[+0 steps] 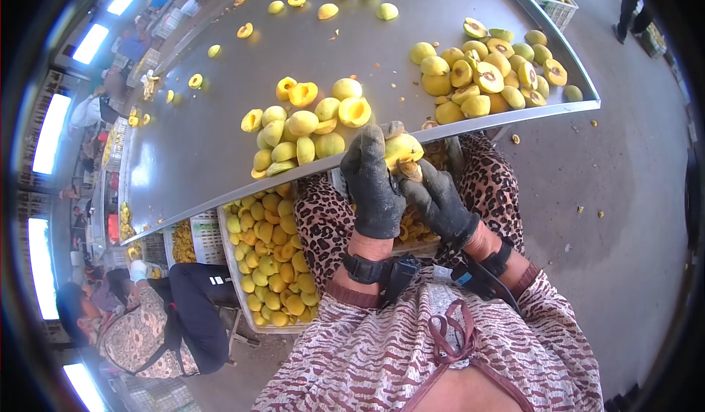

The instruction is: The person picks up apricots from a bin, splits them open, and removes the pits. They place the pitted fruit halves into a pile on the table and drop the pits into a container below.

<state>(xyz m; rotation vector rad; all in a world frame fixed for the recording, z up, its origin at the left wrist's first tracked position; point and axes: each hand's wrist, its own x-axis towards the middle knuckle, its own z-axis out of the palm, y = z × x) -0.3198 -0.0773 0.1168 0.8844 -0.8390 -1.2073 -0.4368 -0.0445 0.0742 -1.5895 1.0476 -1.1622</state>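
Note:
In front of my lap, at the tray's near edge, my gloved left hand (373,188) is closed around a yellow peach piece (402,148). My gloved right hand (442,205) meets it from below, its fingers curled in against the fruit. A brownish bit (410,170) shows at those fingertips; whether it is a pit, a tool or part of the glove cannot be made out. Just beyond my left hand lies a pile of peach halves (302,123), some showing hollow centres. Further right sits another pile of halved peaches (488,76), several with brown pits showing.
The metal tray (220,136) has a raised rim and scattered halves at its far side. Below it stands a crate of peaches (268,265), left of my knees. A seated co-worker (158,324) is at left. Another crate (558,12) stands at the upper right.

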